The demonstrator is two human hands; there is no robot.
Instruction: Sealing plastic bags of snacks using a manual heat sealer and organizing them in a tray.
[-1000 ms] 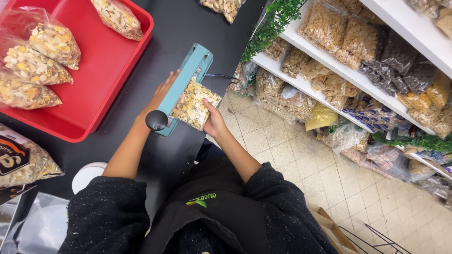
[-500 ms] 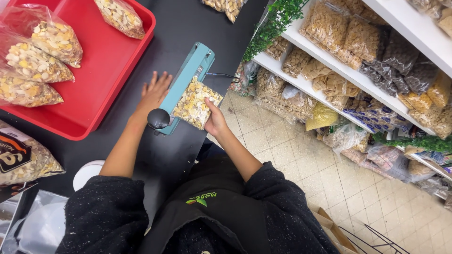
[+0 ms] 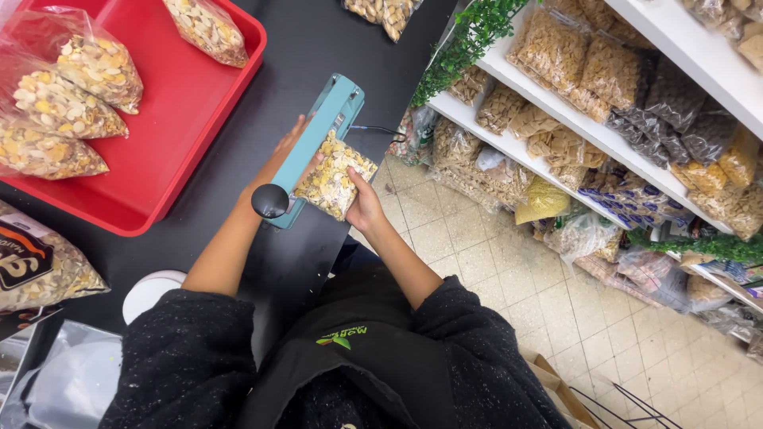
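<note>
A teal heat sealer w/ a black knob at its near end sat on the black counter, right at the counter's edge. The left hand lay flat & spread against the sealer's left side, fingers mostly hidden behind the sealer arm. The right hand gripped a small clear bag of mixed nuts by its near right corner, thumb on top; the bag's left edge sat against the sealer bar, the rest hanging out past the counter edge over the tiled floor. Couldn't tell whether the sealer arm was fully pressed down on the bag.

To the left, a red tray held several filled bags of nuts, well apart from the sealer. Another filled bag lay at the top of the counter. A bigger printed bag lay near the left elbow, w/ a white round container just beside it. On the right, white shelves were stacked w/ packed snack bags, w/ green garland along the edge.
</note>
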